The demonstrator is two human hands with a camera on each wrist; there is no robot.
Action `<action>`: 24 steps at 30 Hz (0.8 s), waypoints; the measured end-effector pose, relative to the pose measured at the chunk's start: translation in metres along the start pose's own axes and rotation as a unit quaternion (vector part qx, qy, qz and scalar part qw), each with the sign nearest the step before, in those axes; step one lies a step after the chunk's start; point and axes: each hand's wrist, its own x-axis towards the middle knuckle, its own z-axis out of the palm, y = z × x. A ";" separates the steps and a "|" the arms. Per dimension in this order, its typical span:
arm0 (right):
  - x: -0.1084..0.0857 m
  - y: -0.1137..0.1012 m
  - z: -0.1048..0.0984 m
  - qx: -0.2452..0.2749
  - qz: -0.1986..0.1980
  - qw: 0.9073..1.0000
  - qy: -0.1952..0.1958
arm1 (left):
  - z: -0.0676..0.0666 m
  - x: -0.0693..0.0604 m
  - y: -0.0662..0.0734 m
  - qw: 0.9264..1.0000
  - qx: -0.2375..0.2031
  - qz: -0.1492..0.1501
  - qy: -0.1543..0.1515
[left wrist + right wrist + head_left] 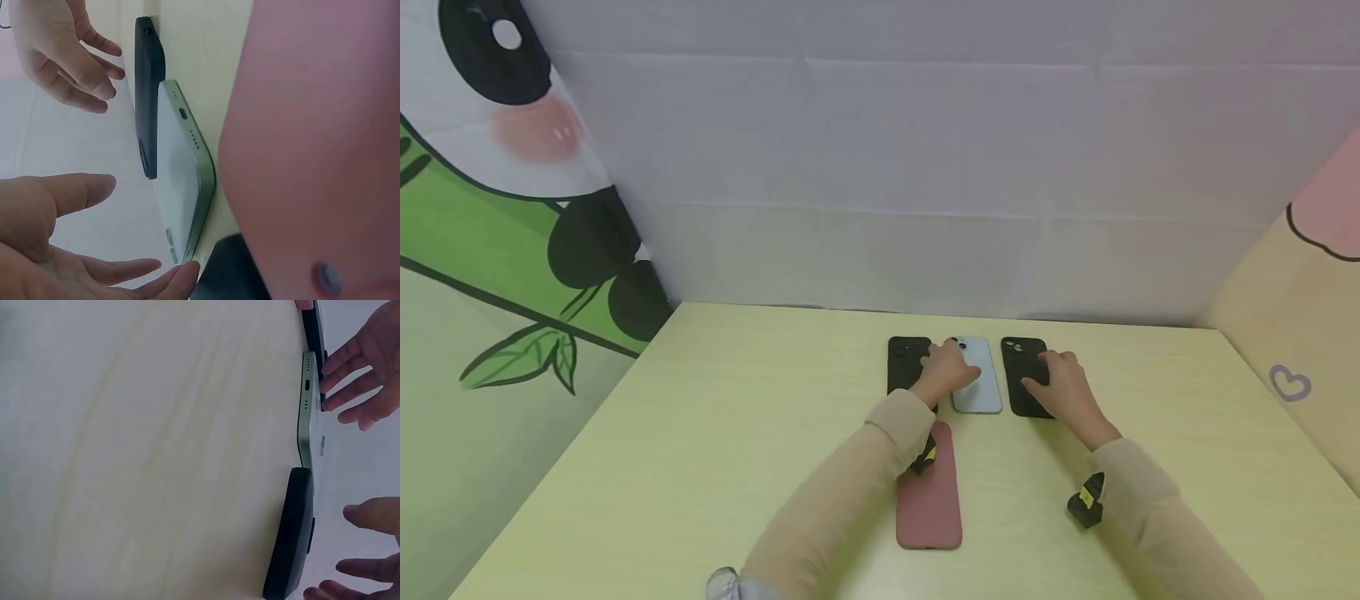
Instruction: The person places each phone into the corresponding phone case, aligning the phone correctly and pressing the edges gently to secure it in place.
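A pale blue phone (977, 402) lies camera side up at the back of the table, between two black phones or cases. Above it hovers my left hand (946, 372), its thumb and fingers spread apart; in the left wrist view its fingertips are close to the phone's camera end, and contact is unclear. My right hand (1067, 390) is over the right edge of the right black phone or case (1021, 375), thumb and fingers apart, gripping nothing. The left black one (906, 360) is partly behind my left hand. A pink phone case (929, 510) lies nearer, partly under my left forearm.
The light wooden table (760, 400) meets a white sheet (925, 167) along its back edge. Painted panels stand left (512, 300) and right (1285, 333). Each wrist carries a small black device, the right one (1086, 502) just above the tabletop.
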 end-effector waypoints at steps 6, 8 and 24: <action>0.000 0.004 0.002 -0.022 0.041 0.998 -0.039 | 0.009 -0.001 0.009 0.999 0.008 -0.049 0.006; 0.000 0.005 0.004 -0.035 0.051 0.997 -0.052 | 0.011 -0.001 0.013 0.998 0.004 -0.066 0.009; -0.002 0.002 0.010 -0.061 0.046 0.995 -0.069 | 0.031 -0.015 0.028 0.990 0.107 -0.074 0.055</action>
